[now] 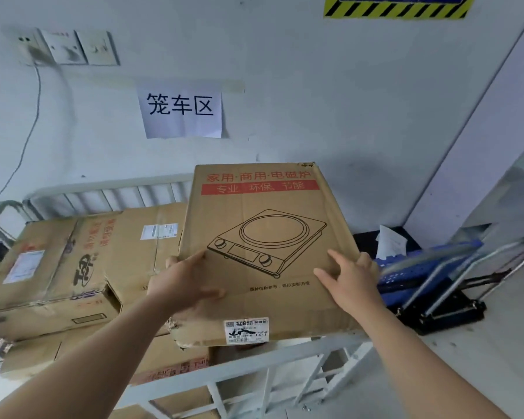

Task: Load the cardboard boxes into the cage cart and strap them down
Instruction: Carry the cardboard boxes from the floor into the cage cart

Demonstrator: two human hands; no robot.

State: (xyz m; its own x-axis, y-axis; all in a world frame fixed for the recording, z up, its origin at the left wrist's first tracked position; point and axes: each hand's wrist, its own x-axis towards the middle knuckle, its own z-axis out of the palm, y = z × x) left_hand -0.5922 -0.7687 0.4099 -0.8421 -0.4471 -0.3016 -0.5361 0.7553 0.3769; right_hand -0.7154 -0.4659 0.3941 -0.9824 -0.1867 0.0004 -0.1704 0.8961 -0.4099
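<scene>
A flat cardboard box (263, 225) printed with an induction cooker drawing and red lettering is tilted up over the right side of the white cage cart (254, 362). My left hand (185, 285) grips its left edge, thumb on the printed face and fingers behind. My right hand (350, 282) grips its right edge, fingers spread on the face. Its lower edge sits near the cart's front rail. A larger worn cardboard box (73, 261) lies inside the cart to the left, on top of other boxes (170, 355).
The cart's back rail (109, 192) stands against a white wall with a paper sign (180, 111) and sockets (70, 46). A folded blue platform trolley (430, 276) lies on the floor to the right. A cable (28, 140) hangs down the wall.
</scene>
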